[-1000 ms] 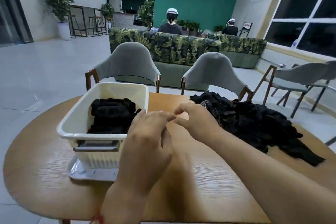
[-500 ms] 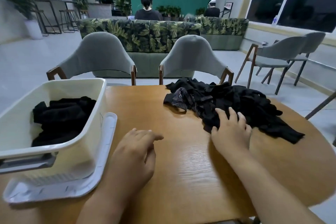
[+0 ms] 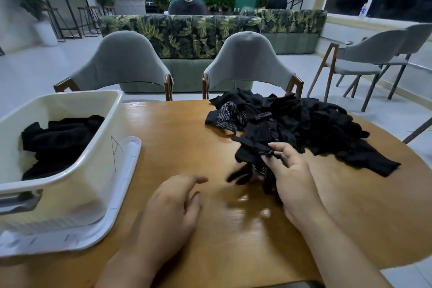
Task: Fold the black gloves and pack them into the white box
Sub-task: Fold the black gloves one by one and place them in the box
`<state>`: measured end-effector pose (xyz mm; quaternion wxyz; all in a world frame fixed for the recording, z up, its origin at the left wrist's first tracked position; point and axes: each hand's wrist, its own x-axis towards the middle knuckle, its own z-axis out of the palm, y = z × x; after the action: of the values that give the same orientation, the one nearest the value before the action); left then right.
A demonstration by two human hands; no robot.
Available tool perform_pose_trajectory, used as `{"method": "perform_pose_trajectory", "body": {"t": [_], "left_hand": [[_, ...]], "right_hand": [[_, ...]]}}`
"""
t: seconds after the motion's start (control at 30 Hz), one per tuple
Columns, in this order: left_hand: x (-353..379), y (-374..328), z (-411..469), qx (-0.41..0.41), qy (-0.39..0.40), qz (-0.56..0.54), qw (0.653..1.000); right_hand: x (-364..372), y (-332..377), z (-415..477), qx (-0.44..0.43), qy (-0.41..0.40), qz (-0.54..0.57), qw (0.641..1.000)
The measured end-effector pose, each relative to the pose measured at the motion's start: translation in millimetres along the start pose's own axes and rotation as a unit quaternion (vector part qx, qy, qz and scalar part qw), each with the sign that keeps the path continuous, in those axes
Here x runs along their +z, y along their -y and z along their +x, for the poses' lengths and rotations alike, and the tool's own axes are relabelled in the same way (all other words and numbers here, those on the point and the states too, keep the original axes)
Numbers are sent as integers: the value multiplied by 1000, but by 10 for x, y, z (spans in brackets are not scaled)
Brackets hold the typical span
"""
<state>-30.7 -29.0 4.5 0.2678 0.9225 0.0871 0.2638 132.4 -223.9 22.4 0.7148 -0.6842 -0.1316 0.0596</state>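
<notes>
Grip R: right hand pinches black glove w/ fingertips, over table.
Grip L: left hand relaxed, nothing held.
Glove: at pile near edge, its fingers point left; blurred.

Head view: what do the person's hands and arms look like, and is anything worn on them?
Both are bare. The left hand and right hand wear no gloves, and no rings show on the fingers in view. The left forearm and right forearm are uncovered down to the frame's bottom edge: no sleeves, watch or wristband visible.
</notes>
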Motion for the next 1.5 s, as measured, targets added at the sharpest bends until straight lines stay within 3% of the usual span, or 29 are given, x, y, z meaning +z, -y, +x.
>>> {"method": "perform_pose_trajectory", "body": {"t": [0.07, 0.13, 0.27, 0.43, 0.67, 0.77, 0.87, 0.97, 1.07, 1.23, 1.4, 1.5], "left_hand": [[-22, -20, 15, -31, -14, -39, 999], [-58, -49, 25, -67, -17, -116, 991], [-93, -44, 14, -128, 4, -176, 976], [-19, 36, -1, -53, -13, -76, 996], [-75, 31, 69, -53, -154, -12, 987], [-127, -62, 67, -151, -163, -146, 964], [-137, -92, 122, -275, -144, -253, 916], [-98, -54, 171, -369, -117, -297, 873], [-74, -14, 151, -340, -96, -261, 898], [5, 104, 61, -212, -87, -209, 951], [26, 96, 29, -91, -86, -10, 992], [16, -74, 30, -33, -5, 54, 998]], "right_hand": [[118, 86, -103, 94, 52, 169, 980], [191, 146, -168, 150, 91, 237, 956], [264, 107, -174, 198, 174, 206, 942], [222, 68, -96, 205, 216, 169, 940], [194, -19, -62, 159, 200, 126, 959], [158, -53, -42, 150, 160, 133, 966], [87, -64, 19, 157, 126, 132, 971], [32, -45, 73, 129, 108, 137, 976], [-7, 25, 53, 109, 115, 123, 980], [-2, 108, 17, 92, 97, 185, 973], [64, 92, -25, 150, 106, 193, 964], [75, 99, -54, 173, 133, 195, 956]]}}
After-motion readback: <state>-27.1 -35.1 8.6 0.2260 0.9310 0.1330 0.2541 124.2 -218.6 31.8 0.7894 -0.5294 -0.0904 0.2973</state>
